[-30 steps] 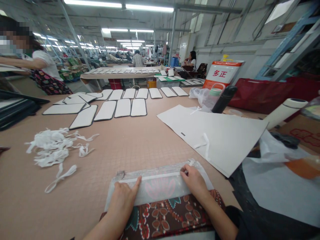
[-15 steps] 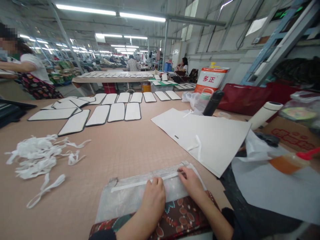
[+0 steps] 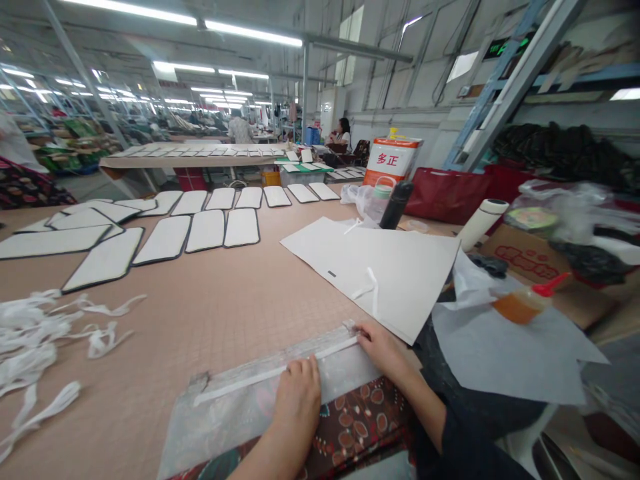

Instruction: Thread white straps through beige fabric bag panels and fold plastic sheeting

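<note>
A clear plastic bag (image 3: 225, 417) lies at the table's front edge, with brown flower-patterned fabric (image 3: 360, 417) across its near part. Along the bag's far edge runs a narrow white strip of tape (image 3: 235, 383). My left hand (image 3: 300, 393) rests on the middle of the strip, fingers laid flat and side by side. At the strip's right end, my right hand (image 3: 377, 347) pinches it between thumb and fingers near the bag's corner. What lies under the left palm is hidden.
Loose white strips (image 3: 35, 340) are heaped at left. White dark-edged panels (image 3: 205, 230) lie in rows behind. A large pale sheet (image 3: 380, 267) is at right, near a black bottle (image 3: 397, 205), a white flask (image 3: 483, 223) and an orange-filled squeeze bottle (image 3: 523, 307). A seated person (image 3: 340, 137) is farther back.
The view has swung right, so things sit farther left. My left hand has flattened onto the strip; my right hand stays at its right end. The worker at far left is mostly out of view.
</note>
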`<state>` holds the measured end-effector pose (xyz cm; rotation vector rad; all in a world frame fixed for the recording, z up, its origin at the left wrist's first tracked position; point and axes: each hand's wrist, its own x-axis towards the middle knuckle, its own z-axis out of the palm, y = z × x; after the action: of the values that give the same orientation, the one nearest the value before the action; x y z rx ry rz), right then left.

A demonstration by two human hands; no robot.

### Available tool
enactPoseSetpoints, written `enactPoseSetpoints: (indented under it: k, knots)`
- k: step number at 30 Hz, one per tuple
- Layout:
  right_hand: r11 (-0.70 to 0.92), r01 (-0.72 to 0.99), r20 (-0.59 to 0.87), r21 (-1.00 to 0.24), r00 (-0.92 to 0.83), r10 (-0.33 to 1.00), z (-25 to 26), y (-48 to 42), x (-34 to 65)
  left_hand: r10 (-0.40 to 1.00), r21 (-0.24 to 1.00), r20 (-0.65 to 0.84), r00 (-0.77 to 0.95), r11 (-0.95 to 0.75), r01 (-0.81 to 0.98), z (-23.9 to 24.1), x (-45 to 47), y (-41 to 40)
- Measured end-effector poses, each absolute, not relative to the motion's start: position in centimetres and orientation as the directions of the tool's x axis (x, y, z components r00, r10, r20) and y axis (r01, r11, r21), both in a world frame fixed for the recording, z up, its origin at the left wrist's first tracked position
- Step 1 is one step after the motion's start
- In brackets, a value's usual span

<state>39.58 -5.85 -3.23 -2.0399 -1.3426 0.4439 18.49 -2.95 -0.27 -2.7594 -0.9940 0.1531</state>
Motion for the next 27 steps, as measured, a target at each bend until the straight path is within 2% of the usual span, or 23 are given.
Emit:
enactPoseSetpoints:
  k: [5,14,17,22,24,27]
  knots:
    - [-0.340,0.750,0.075,-0.567,0.459,0.885,-3.1,-6.2,39.0,0.662,-0.249,-0.052,0.748,-0.734,0.632,-0.3,19.5,-3.1]
    - [-0.382,0.765,0.042,-0.518,0.469,0.882,-3.3,-6.0,38.2,0.695,-0.313,-0.190,0.693,-0.712,0.629,0.9,21.0,-3.6]
    - [-0.379,0.781,0.047,-0.497,0.461,0.886,-3.3,-6.1,38.8,0.707,-0.322,-0.191,0.681,-0.700,0.638,1.1,21.1,-3.7]
    - [-0.353,0.806,0.176,-0.475,0.480,0.860,-3.6,-6.5,40.3,0.703,-0.300,-0.193,0.684,-0.706,0.641,1.2,21.1,-3.7]
    - [-0.287,0.844,0.302,-0.453,0.448,0.842,-3.6,-6.8,39.3,0.703,-0.292,-0.184,0.687,-0.707,0.644,1.2,21.1,-3.7]
    - [0.001,0.933,0.430,-0.360,0.164,0.888,-3.4,-7.5,36.2,0.705,-0.289,-0.146,0.694,-0.701,0.651,1.3,21.1,-3.9]
